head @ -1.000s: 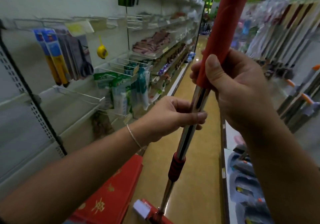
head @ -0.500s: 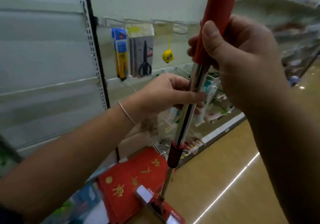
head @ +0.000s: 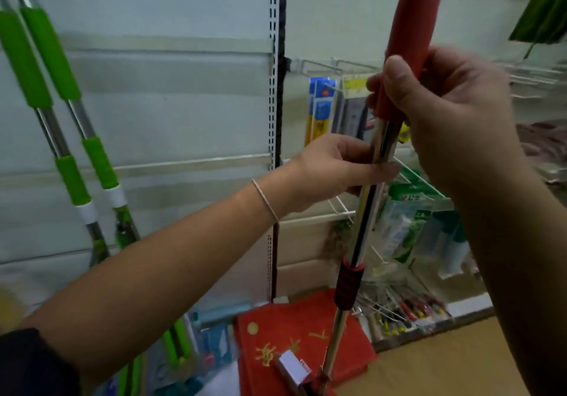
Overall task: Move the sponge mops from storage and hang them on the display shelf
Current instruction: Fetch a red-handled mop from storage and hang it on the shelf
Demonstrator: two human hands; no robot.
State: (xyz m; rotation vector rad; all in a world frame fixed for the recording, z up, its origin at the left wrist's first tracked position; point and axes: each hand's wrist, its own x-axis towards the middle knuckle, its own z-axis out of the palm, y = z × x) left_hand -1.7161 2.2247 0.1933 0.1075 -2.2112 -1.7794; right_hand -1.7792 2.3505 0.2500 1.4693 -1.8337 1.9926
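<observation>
Hands grip one red-handled sponge mop (head: 372,162) upright: right hand (head: 445,113) on its grip, left hand (head: 334,168) below. View has swung to the display shelf (head: 277,95), green mops (head: 69,162) hanging left (hanging comes next).

The sponge mop (head: 372,199) has a glossy, mirror-bright metal pole, a matt red foam-like sleeve above it and a ribbed red plastic collar below. Left of it, two hanging mops (head: 70,138) show shiny metal poles and matt green grips, probably foam.

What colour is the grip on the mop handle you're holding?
Red foam grip, held by the right hand; clearest in the head view.
</observation>
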